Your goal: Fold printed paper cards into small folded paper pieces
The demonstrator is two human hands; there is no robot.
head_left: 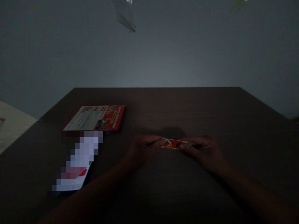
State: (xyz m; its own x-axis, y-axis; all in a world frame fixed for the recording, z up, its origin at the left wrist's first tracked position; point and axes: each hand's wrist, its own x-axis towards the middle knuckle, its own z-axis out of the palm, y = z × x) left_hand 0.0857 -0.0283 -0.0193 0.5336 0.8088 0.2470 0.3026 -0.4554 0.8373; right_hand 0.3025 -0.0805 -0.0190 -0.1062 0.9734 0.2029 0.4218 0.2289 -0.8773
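A small red printed card [173, 143], with a white figure and a yellow lower edge, is held low over the table, its face tilted toward me. My left hand [146, 147] pinches its left end, thumb on the front. At the opposite end my right hand [205, 151] grips it the same way, with the thumb pressed on the printed face. Fingers behind the card are hidden. In the dim light I cannot tell whether it is one card or several stacked together.
On the dark wooden table [187, 112], a flat red box [114, 119] with a white text panel lies at left. Nearer me is a phone [79, 180] with a lit screen, partly pixelated. A pale wall [163, 46] rises behind; a clear plastic piece [126, 15] shows above.
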